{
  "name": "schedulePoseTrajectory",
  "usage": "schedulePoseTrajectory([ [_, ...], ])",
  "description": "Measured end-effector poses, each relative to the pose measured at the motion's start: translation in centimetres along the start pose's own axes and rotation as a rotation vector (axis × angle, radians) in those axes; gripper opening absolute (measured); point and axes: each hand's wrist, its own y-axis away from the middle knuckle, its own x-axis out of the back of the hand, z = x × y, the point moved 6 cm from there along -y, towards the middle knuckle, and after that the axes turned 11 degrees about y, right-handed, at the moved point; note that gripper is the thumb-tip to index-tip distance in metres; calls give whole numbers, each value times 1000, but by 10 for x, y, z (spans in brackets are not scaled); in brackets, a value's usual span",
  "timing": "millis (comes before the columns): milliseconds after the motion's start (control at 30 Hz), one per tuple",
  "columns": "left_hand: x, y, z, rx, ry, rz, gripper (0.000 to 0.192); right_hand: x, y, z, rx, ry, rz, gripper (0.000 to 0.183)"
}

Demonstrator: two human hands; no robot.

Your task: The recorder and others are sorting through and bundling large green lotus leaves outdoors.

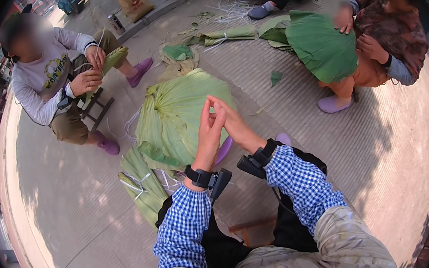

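Observation:
My left hand (210,138) and my right hand (237,125) meet at the fingertips in front of me, with nothing seen between them. Both wrists carry black straps with small black devices. Beyond and below my hands lies a large pale green lotus leaf (180,110), its veins spreading from a centre point. A purple curved rim (224,150) shows beneath the leaf, beside my left hand. Folded leaf bundles (144,177) tied with white string lie to the left, near my knee.
A person (44,70) at left holds a rolled leaf. Another person (389,34) at right handles a large green leaf (319,46). A tied leaf bundle (231,34), white strings (234,12), a can (116,24) and a paper bag (134,3) are farther off.

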Motion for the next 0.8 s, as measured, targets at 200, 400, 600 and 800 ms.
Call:
schedulePoseTrajectory([
  [200,-1,0,2,-29,24,37,72,1,0,-3,-6,16,-17,56],
  [400,0,-1,3,-19,6,44,74,3,1,-7,-4,26,-16,55],
  [600,-2,-2,3,-28,8,30,74,3,2,-9,0,-2,19,49],
  [800,-3,0,3,21,-13,8,72,2,3,-8,-4,-12,14,48],
])
